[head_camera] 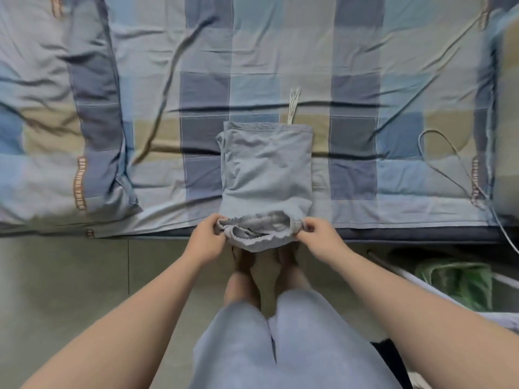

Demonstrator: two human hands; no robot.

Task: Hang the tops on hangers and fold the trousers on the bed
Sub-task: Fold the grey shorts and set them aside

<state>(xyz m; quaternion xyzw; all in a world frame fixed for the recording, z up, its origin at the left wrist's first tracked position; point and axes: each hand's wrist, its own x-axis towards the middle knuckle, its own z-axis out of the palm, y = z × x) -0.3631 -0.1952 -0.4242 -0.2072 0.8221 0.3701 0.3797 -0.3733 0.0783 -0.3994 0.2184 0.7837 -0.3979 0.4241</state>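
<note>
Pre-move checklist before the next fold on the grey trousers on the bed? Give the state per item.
1. Left hand grips the left end of the elastic waistband: ok.
2. Right hand pinches the right end of the waistband: ok.
3. Grey-blue folded trousers lie flat on the checked bedspread: ok, with light creases only.
4. Cream drawstring tucked in: not ok, it sticks out past the far edge.
5. Grey cable clear of the fold: ok, it lies apart on the right.
6. Lower layers aligned: cannot tell, they are mostly hidden.
</note>
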